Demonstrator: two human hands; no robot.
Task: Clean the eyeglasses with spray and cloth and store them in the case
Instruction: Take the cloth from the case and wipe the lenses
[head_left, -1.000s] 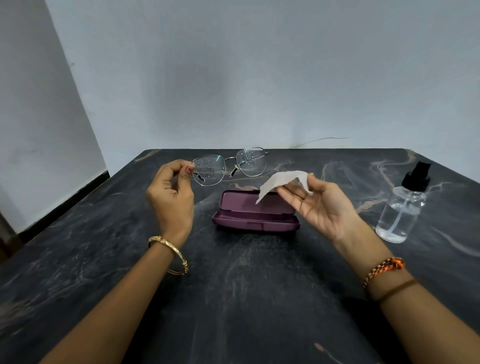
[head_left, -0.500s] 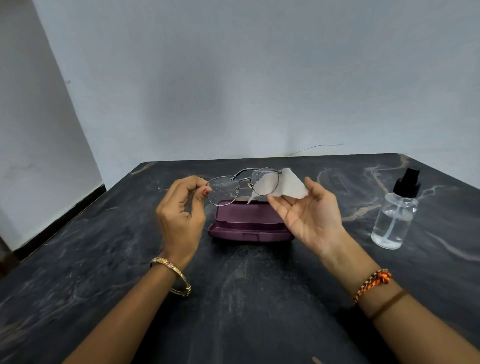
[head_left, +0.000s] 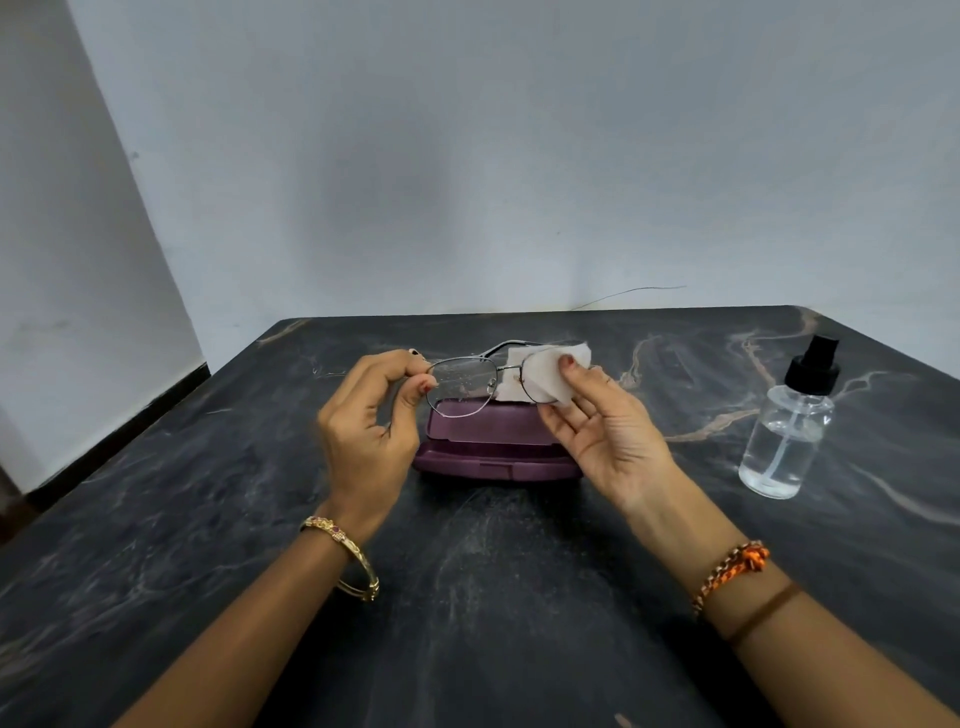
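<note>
Cloth now wraps one eyeglasses lens, pinched by right hand; left hand pinches frame; case below.

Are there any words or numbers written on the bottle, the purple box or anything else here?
None: no text can be read anywhere.
Clear plastic spray bottle with black top: no label.
Purple hard glasses case: plain, no writing shows.
White cleaning cloth: blank.

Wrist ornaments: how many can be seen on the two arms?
3. A gold bangle sits on the left wrist. An orange braided bracelet and a thin brown band sit on the right wrist. The undersides of the wrists are hidden.
</note>
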